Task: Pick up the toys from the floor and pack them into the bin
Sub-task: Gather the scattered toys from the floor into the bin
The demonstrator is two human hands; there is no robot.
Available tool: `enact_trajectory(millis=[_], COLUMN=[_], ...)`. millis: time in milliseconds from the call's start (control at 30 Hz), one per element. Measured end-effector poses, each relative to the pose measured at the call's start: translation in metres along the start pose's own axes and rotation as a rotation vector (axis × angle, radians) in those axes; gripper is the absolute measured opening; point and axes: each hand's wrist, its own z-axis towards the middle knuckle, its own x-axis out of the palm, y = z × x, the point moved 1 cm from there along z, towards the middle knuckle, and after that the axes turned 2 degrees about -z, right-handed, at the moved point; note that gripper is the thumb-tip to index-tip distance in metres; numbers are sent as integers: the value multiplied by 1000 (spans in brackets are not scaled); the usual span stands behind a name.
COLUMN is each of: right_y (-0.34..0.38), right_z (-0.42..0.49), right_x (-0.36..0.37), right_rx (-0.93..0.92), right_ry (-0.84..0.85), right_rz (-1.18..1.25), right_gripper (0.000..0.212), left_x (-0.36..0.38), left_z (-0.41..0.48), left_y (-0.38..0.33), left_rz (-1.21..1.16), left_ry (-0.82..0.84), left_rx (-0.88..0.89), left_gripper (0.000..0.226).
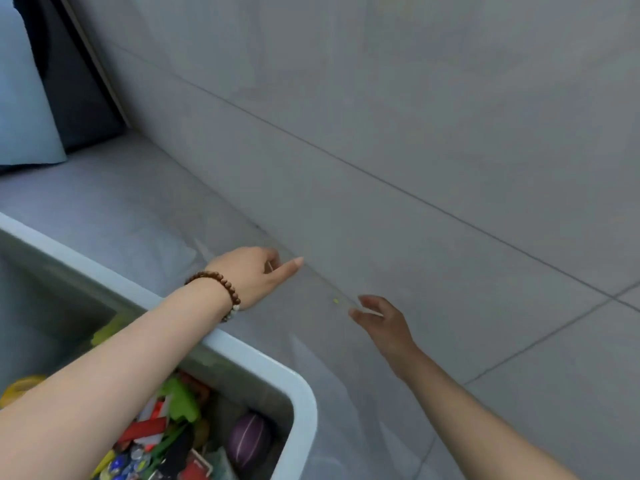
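Note:
A pale bin (304, 393) fills the lower left, holding several toys: a purple ball (247, 441), a green piece (180, 398), red and white pieces and a yellow one at the left edge. My left hand (256, 275), with a bead bracelet on the wrist, reaches across the bin rim over the floor, forefinger pointing right, other fingers curled under, nothing seen in it. My right hand (381, 318) hovers over the grey floor to the right, fingers loosely spread and empty. A tiny yellow-green speck (335, 301) lies on the floor between the hands.
Grey floor tiles (450, 168) with dark grout lines spread ahead and right. At the upper left stand a light blue panel (24, 98) and a dark one beside a pale door frame edge.

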Motion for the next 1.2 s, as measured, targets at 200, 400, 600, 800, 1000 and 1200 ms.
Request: enact_trajectory(millis=[200, 400, 600, 800, 1000, 1200], right_y=[-42, -61, -62, -43, 11, 97], right_z=[67, 103, 102, 73, 4, -106], right_x=[45, 73, 84, 70, 18, -27], right_rx=[84, 21, 45, 127, 71, -170], right_ry=[-117, -192, -327, -254, -106, -17], right_rz=[-46, -252, -336, 154, 342, 256], right_gripper=[25, 33, 17, 5, 10, 9], left_x=[6, 11, 11, 9, 10, -19], left_z=[5, 3, 2, 3, 4, -18], left_y=[-3, 0, 0, -3, -7, -16], left_rz=[-9, 106, 100, 106, 169, 311], left_ry=[-22, 24, 47, 52, 34, -200], left_rx=[83, 116, 100, 83, 63, 118], left_gripper=[58, 69, 68, 64, 58, 47])
